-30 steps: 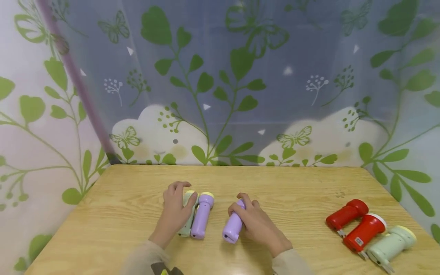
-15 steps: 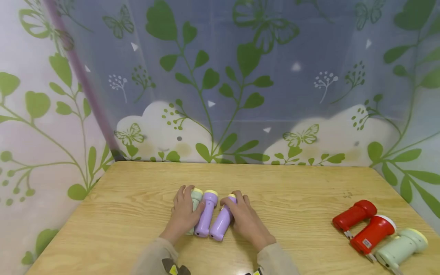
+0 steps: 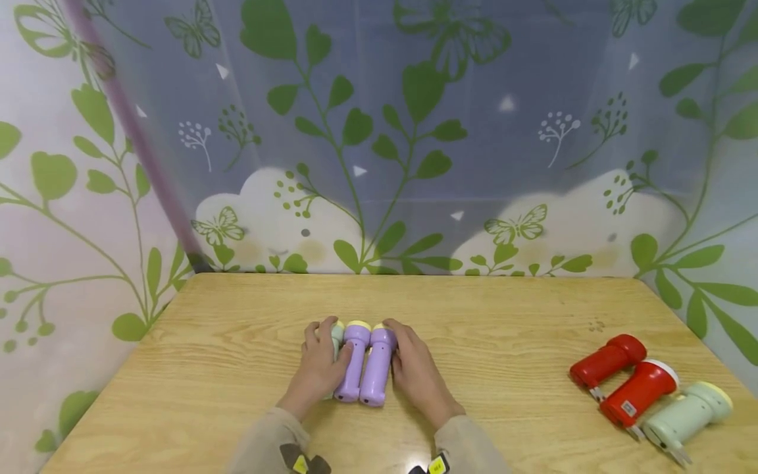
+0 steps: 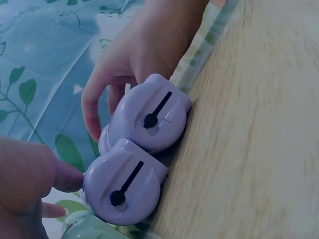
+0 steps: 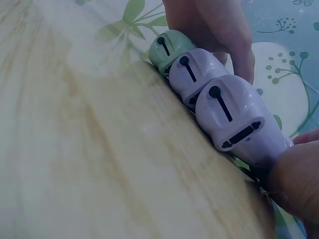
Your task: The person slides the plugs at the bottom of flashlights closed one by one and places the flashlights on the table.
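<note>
Three flashlights lie side by side on the table with their yellow-rimmed heads toward the far wall. My left hand [image 3: 318,365] covers much of the pale green flashlight [image 5: 165,49], its fingers curled past the far end. Its thumb rests on the middle purple flashlight [image 3: 353,362], so the hand spans both. Against that one lies a second purple flashlight [image 3: 376,368]. My right hand [image 3: 417,372] touches this second one along its right side, with fingertips by its head. The wrist views show the slotted butt ends; part of the right hand's contact is hidden.
To the right on the wooden table [image 3: 503,329] lie a red flashlight [image 3: 608,361], a white-rimmed red flashlight [image 3: 641,394] and another pale green flashlight [image 3: 687,415], with prongs sticking out near their butts. A leaf-patterned curtain [image 3: 379,164] hangs behind the table's far edge.
My right hand has brought the second purple flashlight left, down against the middle one, then shifted to its right side. My left thumb has moved from the green flashlight onto the middle purple one.
</note>
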A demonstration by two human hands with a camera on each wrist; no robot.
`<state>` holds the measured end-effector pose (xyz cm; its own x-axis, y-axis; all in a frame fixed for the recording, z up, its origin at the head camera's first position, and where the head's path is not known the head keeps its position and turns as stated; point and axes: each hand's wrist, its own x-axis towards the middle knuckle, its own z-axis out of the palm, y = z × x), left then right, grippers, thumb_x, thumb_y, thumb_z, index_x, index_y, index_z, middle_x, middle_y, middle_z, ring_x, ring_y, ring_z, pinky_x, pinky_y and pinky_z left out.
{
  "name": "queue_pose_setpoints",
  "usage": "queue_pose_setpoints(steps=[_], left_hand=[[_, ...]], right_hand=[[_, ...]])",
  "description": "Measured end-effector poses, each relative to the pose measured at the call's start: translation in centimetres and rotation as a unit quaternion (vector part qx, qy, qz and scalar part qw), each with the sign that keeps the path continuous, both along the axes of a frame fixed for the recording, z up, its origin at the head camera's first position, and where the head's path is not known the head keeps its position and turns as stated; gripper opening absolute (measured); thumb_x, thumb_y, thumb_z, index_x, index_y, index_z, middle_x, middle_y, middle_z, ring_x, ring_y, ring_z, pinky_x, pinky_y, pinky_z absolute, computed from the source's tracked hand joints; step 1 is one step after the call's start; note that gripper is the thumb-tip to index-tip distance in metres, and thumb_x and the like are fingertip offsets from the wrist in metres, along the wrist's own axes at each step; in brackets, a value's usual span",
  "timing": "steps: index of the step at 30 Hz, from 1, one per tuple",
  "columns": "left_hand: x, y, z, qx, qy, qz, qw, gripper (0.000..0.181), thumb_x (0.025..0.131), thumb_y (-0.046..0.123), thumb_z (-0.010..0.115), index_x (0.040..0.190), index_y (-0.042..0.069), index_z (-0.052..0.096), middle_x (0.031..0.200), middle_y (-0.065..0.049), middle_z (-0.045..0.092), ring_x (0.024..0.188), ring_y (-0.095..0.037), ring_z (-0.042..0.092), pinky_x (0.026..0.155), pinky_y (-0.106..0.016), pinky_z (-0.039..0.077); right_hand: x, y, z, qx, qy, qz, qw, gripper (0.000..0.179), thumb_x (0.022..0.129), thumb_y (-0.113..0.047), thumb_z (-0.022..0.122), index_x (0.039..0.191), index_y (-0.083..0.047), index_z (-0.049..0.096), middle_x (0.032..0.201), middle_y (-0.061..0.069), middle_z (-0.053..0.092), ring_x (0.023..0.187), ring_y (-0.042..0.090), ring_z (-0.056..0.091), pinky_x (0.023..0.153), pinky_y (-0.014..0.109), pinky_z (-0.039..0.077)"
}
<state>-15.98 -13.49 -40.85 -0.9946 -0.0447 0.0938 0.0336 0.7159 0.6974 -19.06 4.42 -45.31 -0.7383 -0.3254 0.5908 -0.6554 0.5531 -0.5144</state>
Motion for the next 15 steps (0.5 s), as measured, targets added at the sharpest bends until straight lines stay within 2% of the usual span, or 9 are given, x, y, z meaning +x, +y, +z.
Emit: queue_pose_setpoints(steps=[4,9,12,15], left_hand=[[0.1,0.1,0.1,-0.007,-0.003,0.005,1.0000,0.053,0.096,0.019,0.054,0.142,0.001,0.034,0.144,-0.036,0.021,0.123,-0.057,0.036,0.096,-0.065,0.038],[0.3,0.2,0.3,-0.018,0.000,0.007,0.9998,0.053,0.096,0.020,0.054,0.141,-0.001,0.034,0.146,-0.034,0.019,0.126,-0.055,0.033,0.098,-0.066,0.035],[0.4,0.5,0.4,-0.040,0.005,0.017,0.9990,0.051,0.097,0.020,0.053,0.142,0.003,0.035,0.148,-0.032,0.016,0.131,-0.053,0.027,0.099,-0.067,0.032],[0.5,1.1,0.4,-0.094,0.021,0.025,0.9950,0.049,0.099,0.026,0.051,0.143,0.009,0.039,0.151,-0.029,0.016,0.135,-0.051,0.022,0.098,-0.069,0.030]], right_hand=[[0.1,0.1,0.1,0.005,-0.013,-0.006,0.9999,0.057,0.077,0.018,0.064,0.130,0.003,0.049,0.116,0.020,0.060,0.106,0.033,0.060,0.093,0.044,0.049],[0.0,1.5,0.7,0.006,-0.082,-0.020,0.9964,0.058,0.080,0.013,0.066,0.133,0.001,0.046,0.119,0.022,0.058,0.108,0.035,0.059,0.093,0.045,0.049],[-0.7,3.8,1.2,-0.003,-0.103,-0.032,0.9941,0.054,0.080,0.016,0.063,0.130,0.003,0.048,0.114,0.023,0.060,0.104,0.036,0.060,0.089,0.045,0.051],[-1.5,7.5,2.0,-0.004,-0.102,-0.058,0.9930,0.045,0.078,0.020,0.058,0.121,0.005,0.055,0.110,0.024,0.061,0.102,0.038,0.061,0.086,0.047,0.052]])
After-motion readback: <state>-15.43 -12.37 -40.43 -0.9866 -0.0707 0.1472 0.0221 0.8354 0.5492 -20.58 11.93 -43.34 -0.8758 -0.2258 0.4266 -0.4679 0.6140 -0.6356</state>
